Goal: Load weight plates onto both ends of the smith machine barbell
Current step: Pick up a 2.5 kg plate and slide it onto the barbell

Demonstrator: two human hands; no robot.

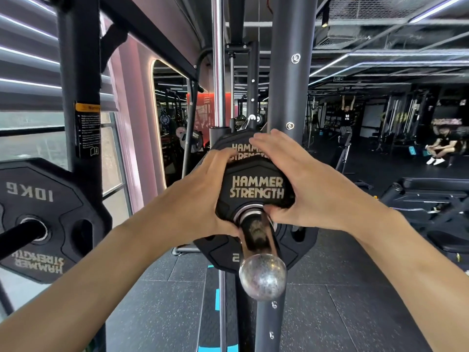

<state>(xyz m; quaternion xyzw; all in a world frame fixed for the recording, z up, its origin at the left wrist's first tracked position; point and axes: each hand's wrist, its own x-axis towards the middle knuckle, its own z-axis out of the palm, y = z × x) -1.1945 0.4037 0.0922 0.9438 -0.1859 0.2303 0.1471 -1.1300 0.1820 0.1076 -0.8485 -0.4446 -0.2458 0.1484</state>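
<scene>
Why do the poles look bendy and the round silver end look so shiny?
Head view: the wide-angle lens bows the black upright and stretches the forearms at the edges; ceiling strip lights glare on the barbell sleeve's chrome end; the small plate between both hands is sharp, while the far gym is dim and soft.

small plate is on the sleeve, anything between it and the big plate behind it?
Nothing visible. The small plate is already threaded on the chrome sleeve, held by the left hand and right hand. The larger plate sits right behind it; any gap is hidden by the hands.
</scene>
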